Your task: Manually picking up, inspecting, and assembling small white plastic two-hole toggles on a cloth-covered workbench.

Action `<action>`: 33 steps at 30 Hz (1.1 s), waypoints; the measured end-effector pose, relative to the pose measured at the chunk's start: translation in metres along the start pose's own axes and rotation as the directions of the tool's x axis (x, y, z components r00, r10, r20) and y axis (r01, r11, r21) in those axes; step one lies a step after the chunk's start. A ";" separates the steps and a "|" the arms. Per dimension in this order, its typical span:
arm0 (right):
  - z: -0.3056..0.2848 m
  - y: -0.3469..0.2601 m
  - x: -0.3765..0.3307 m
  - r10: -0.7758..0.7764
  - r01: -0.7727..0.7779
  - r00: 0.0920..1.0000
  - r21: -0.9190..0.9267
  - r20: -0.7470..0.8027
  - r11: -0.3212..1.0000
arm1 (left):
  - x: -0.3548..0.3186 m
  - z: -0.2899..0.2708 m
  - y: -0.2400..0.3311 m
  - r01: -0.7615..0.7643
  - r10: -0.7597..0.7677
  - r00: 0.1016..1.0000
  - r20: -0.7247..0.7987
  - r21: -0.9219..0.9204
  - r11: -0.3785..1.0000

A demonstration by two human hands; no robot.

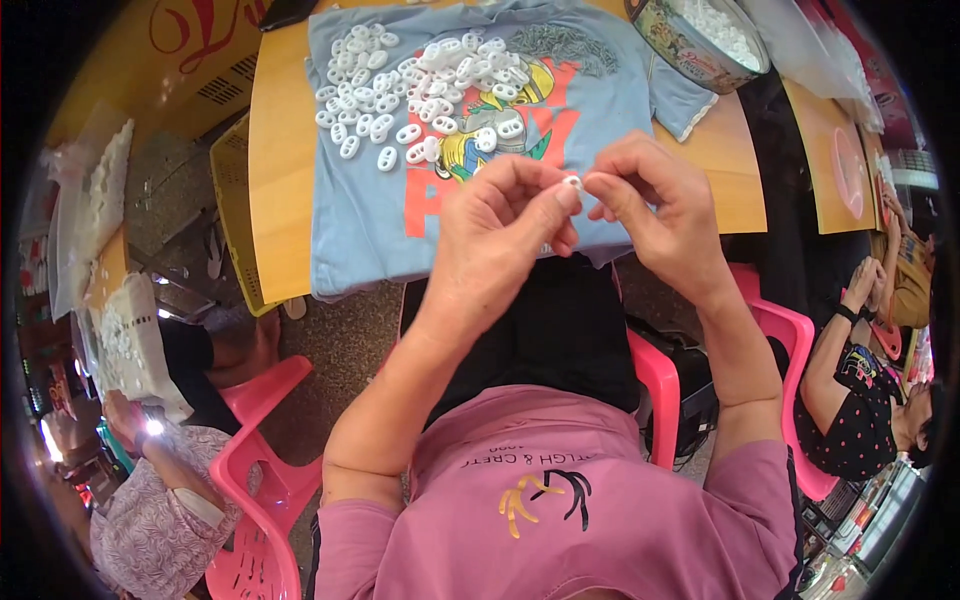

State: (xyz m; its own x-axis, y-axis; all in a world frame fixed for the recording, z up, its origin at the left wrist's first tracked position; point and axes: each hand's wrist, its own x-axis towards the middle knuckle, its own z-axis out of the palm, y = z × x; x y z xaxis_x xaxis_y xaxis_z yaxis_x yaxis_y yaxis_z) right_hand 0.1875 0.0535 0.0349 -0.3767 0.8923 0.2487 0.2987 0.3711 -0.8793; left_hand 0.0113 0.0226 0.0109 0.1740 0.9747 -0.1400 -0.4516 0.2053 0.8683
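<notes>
A small white plastic piece (572, 183), smooth and rounded, is pinched between the fingertips of the left hand (505, 225) and the right hand (655, 205). Both hands are raised together just above the near edge of a light blue T-shirt (350, 215), and both are closed on the piece; its exact shape is mostly hidden by the fingers.

The T-shirt is spread flat on a wooden table (275, 150) with a smooth orange-brown top. The soft cloth is printed in red and yellow at its middle. A loose heap of white oval pieces (420, 85), each with two holes, is scattered over the upper part of the shirt. Beside the heap, a small pile of thin grey metal parts (565, 45) is seen.

A round tin (690, 40) with a patterned wall is placed at the far right of the table; more white pieces are held inside it. Glossy pink plastic chairs (260, 480) are visible beneath.
</notes>
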 end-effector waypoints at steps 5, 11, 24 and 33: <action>0.001 -0.001 -0.024 0.171 -0.161 0.985 0.191 -0.036 0.968 | -0.009 0.017 -0.015 -0.062 0.062 0.998 -0.029 0.013 0.998; 0.010 0.007 -0.020 0.235 -0.226 0.972 0.258 -0.003 0.939 | -0.007 0.015 -0.016 -0.087 0.103 0.989 -0.105 0.147 0.985; 0.026 0.046 0.060 -0.240 0.253 0.967 -0.439 0.085 0.862 | 0.012 -0.044 0.032 -0.098 0.143 0.972 -0.185 0.232 0.968; 0.026 0.037 0.045 -0.038 0.057 0.996 -0.238 0.081 0.970 | 0.013 -0.046 0.030 -0.074 0.132 0.967 -0.220 0.253 0.965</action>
State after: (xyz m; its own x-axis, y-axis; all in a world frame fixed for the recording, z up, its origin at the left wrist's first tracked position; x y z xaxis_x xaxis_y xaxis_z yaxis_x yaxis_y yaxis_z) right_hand 0.1585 0.1002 0.0027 -0.4577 0.8537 0.2483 0.4767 0.4714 -0.7420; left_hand -0.0402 0.0460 0.0131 -0.0839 0.9886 -0.1254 -0.2274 0.1035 0.9683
